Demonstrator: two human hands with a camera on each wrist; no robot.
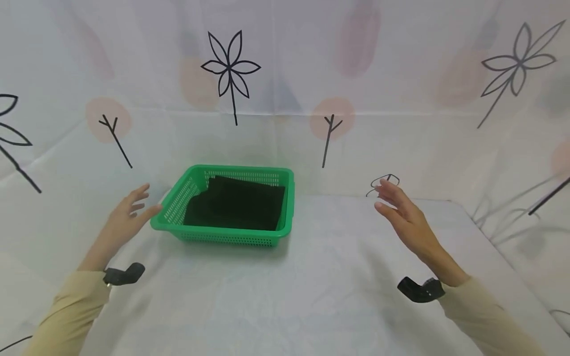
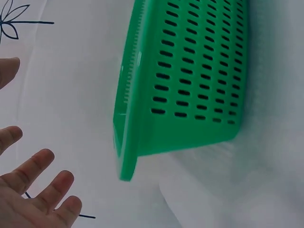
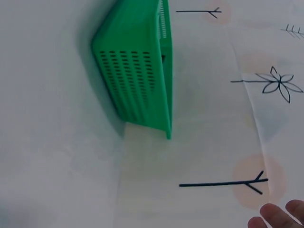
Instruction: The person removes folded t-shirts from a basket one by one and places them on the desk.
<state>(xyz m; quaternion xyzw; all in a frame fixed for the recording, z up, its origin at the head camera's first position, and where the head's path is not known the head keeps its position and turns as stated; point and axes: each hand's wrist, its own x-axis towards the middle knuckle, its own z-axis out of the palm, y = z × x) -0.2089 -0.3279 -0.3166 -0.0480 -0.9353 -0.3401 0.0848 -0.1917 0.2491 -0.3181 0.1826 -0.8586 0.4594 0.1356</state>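
A green plastic basket (image 1: 231,236) with slotted walls stands on the white-covered table. Inside it lies dark, flat material (image 1: 236,202) that looks like folded black cloth; its exact kind is unclear. My left hand (image 1: 126,217) hovers by the basket's left side with fingers spread, holding nothing. In the left wrist view the fingers (image 2: 38,168) are apart from the basket wall (image 2: 190,71). Well to the right of the basket, my right hand (image 1: 407,222) is raised with relaxed fingers and nothing in it. Only its fingertips (image 3: 275,216) show in the right wrist view, away from the basket (image 3: 128,71).
Behind the table hangs a pale sheet (image 1: 276,148) printed with flowers and twigs. The white tabletop (image 1: 267,296) reaches toward me, its right edge (image 1: 485,237) meeting more printed sheet. Dark wrist devices (image 1: 420,290) sit on both forearms. A thin cable (image 1: 15,342) shows at lower left.
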